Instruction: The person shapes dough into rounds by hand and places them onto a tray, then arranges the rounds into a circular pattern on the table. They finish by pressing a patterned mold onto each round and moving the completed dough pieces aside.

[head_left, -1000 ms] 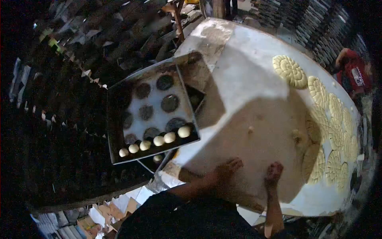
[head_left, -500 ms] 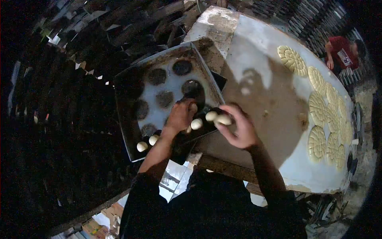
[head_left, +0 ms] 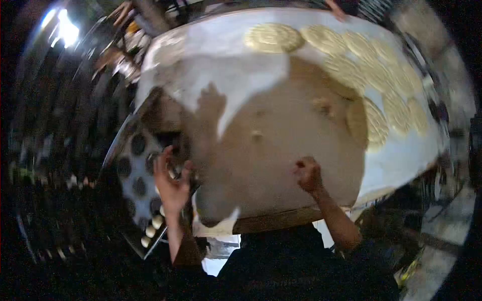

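Currently the left hand (head_left: pixel 173 188) spreads its fingers above dough balls (head_left: pixel 150 231), lower left; a dipping wrist could knock them. Blur hides whether the right hand's (head_left: pixel 308 175) curled fingers, centre, pinch anything.

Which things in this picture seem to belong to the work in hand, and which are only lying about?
Likely in use:
left hand, near the tray
right hand, over the table
pale dough balls in the tray
flat patterned rounds

Probably just lying about:
blurred clutter beyond the table's far left
small white object, table's right edge
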`<state>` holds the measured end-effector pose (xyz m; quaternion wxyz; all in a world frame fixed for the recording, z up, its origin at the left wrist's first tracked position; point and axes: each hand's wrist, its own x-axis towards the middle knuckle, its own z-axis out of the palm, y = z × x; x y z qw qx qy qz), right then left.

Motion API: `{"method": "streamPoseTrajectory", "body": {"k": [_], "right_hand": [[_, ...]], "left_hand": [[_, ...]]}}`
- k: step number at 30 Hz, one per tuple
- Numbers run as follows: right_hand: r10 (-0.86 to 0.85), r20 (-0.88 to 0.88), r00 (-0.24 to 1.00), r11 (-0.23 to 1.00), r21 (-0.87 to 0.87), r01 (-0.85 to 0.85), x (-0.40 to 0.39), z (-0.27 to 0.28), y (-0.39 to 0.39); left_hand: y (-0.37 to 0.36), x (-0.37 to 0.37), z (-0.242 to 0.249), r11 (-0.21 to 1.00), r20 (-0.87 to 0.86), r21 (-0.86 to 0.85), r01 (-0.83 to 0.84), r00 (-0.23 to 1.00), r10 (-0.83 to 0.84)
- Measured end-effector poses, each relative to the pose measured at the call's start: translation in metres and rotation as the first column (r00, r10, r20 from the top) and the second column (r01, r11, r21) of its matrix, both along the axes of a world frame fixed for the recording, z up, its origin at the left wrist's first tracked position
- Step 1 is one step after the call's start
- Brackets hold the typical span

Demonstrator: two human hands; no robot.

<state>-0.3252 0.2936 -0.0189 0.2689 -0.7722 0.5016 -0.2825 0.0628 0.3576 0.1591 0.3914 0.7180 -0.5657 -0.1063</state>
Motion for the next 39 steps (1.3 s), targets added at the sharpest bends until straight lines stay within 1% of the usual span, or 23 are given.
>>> {"method": "streamPoseTrajectory", "body": {"k": [1, 2, 3, 4, 6, 8, 11, 14, 17, 20, 23, 26, 27, 28, 29, 30, 31, 32, 33, 35, 36, 38, 39], "right_hand": [[-0.130, -0.055, 0.990, 0.987, -0.099, 0.124, -0.043, -0.023, -0.003], [-0.260, -0.100, 0.960, 0.950, -0.202, 0.236, -0.079, -0.035, -0.006], [-0.299, -0.085, 0.950, 0.938, -0.210, 0.276, -0.110, -0.034, -0.010], [-0.333, -0.069, 0.941, 0.925, -0.220, 0.311, -0.139, -0.028, -0.016], [-0.351, -0.063, 0.934, 0.909, -0.263, 0.324, -0.175, -0.021, -0.023], [-0.332, -0.090, 0.939, 0.897, -0.336, 0.285, -0.193, -0.020, -0.032], [-0.474, -0.147, 0.868, 0.848, -0.342, 0.405, -0.185, -0.045, -0.033], [-0.359, -0.248, 0.900, 0.928, 0.008, 0.373, -0.178, 0.001, -0.032], [-0.382, -0.129, 0.915, 0.923, -0.018, 0.383, -0.163, 0.001, -0.043], [-0.278, -0.415, 0.866, 0.958, -0.053, 0.282, -0.135, 0.013, -0.055], [-0.327, -0.531, 0.782, 0.928, -0.336, 0.160, -0.105, -0.014, -0.060], [-0.235, -0.485, 0.843, 0.972, -0.098, 0.214, -0.084, -0.005, -0.062], [-0.227, -0.374, 0.899, 0.974, -0.095, 0.206, -0.073, -0.005, -0.057], [-0.214, -0.260, 0.942, 0.977, -0.085, 0.198, -0.058, -0.006, -0.050], [-0.200, -0.143, 0.969, 0.979, -0.069, 0.192, -0.043, -0.008, -0.040], [-0.076, 0.010, 0.997, 0.997, 0.027, 0.076, -0.026, -0.013, -0.026], [0.032, 0.173, 0.984, 0.992, 0.113, -0.052, -0.003, -0.013, -0.005], [0.114, 0.338, 0.934, 0.965, 0.186, -0.185, 0.019, -0.012, 0.018], [0.030, 0.417, 0.908, 0.956, 0.254, -0.148, 0.041, -0.006, 0.039], [-0.160, 0.533, 0.831, 0.913, 0.401, -0.081, 0.071, 0.011, 0.079], [-0.084, 0.496, 0.864, 0.993, 0.112, 0.032, 0.071, -0.047, 0.077], [-0.177, 0.450, 0.875, 0.964, 0.258, 0.062, 0.056, -0.028, 0.087], [-0.224, 0.429, 0.875, 0.941, 0.328, 0.080, 0.048, -0.012, 0.091]], "left_hand": [[-0.031, -0.041, -0.015, 0.978, -0.252, -0.172, 0.121, 0.954, -0.162], [-0.065, -0.079, -0.017, 0.925, -0.165, -0.214, 0.315, 0.921, -0.352], [-0.094, -0.122, -0.025, 0.928, -0.106, 0.011, 0.372, 0.924, -0.369], [-0.122, -0.158, -0.061, 0.885, -0.273, 0.115, 0.452, 0.871, -0.409], [-0.180, -0.229, -0.105, 0.807, -0.054, 0.221, 0.548, 0.833, -0.551], [-0.243, -0.276, -0.166, 0.748, -0.009, 0.116, 0.653, 0.754, -0.657], [-0.302, -0.341, -0.191, 0.778, 0.348, 0.167, 0.605, 0.703, -0.621], [-0.328, -0.353, -0.243, 0.691, -0.072, 0.118, 0.713, 0.700, -0.710], [-0.296, -0.329, -0.245, 0.545, -0.173, 0.218, 0.809, 0.582, -0.795], [-0.208, -0.320, -0.173, 0.621, -0.221, 0.360, 0.696, 0.711, -0.668], [-0.185, -0.280, -0.193, 0.471, -0.312, 0.689, 0.551, 0.812, -0.494], [-0.114, -0.233, -0.217, 0.711, -0.210, 0.490, 0.504, 0.860, -0.465], [-0.090, -0.212, -0.229, 0.729, -0.574, 0.291, 0.619, 0.723, -0.384], [-0.065, -0.196, -0.229, 0.763, -0.843, 0.056, 0.644, 0.440, -0.310], [-0.044, -0.182, -0.232, 0.802, -0.965, -0.172, 0.572, 0.066, -0.254], [-0.026, -0.174, -0.237, 0.860, -0.985, -0.171, 0.482, -0.103, -0.138], [-0.006, -0.186, -0.200, 0.908, -0.959, -0.145, 0.394, -0.281, -0.031], [0.008, -0.186, -0.183, 0.924, -0.958, -0.116, 0.363, -0.287, -0.008], [0.022, -0.185, -0.167, 0.939, -0.956, -0.088, 0.332, -0.293, 0.014], [0.044, -0.176, -0.163, 0.928, -0.995, -0.054, 0.368, 0.053, -0.079], [0.050, -0.172, -0.166, 0.920, -0.950, -0.004, 0.392, 0.287, -0.126], [0.059, -0.156, -0.174, 0.908, -0.686, 0.115, 0.403, 0.693, -0.221], [0.064, -0.146, -0.178, 0.915, -0.544, 0.139, 0.379, 0.801, -0.249]]}}
